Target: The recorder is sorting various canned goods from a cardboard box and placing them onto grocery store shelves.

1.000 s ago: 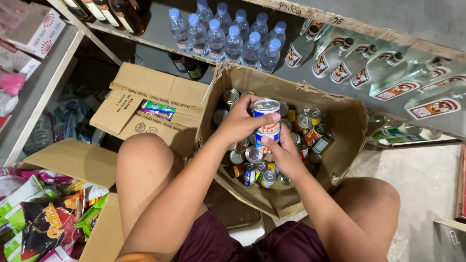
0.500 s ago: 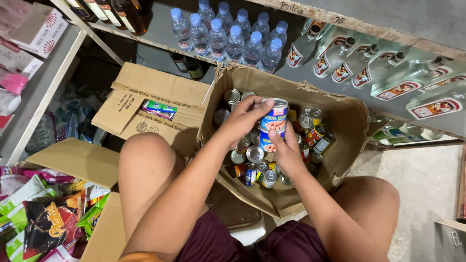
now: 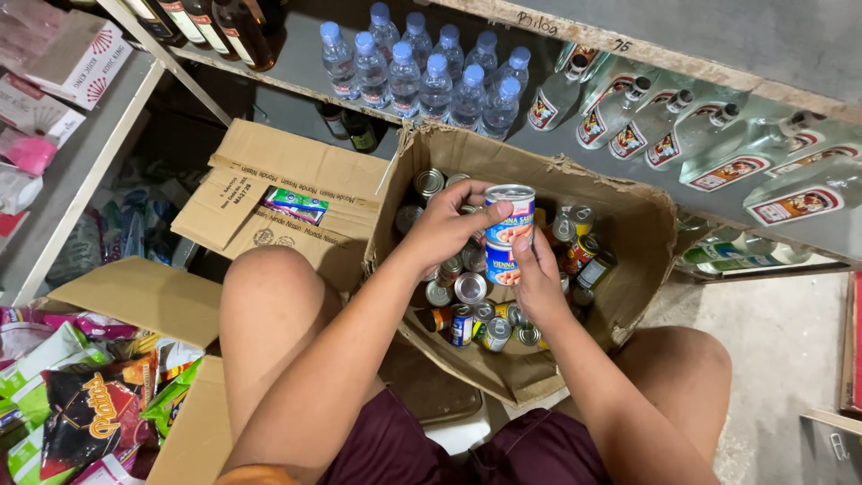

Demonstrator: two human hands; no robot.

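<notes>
- Shelving [image 3: 296, 76] runs across the top of our view, carrying small water bottles [image 3: 422, 67] and clear glass bottles [image 3: 682, 135] lying on their sides.
- Below it sits an open cardboard box [image 3: 628, 224], half full of assorted tins [image 3: 471, 287], between our knees.
- Our left hand [image 3: 444, 224] wraps the can's upper part from the left, fingers curled shut around it.
- Our right hand [image 3: 539, 278] cups it from below and the right, its grip also closed on it.
- Smallest, the blue-and-white can [image 3: 507, 233] stands upright above the tins, long axis vertical, both hands equally close.
</notes>
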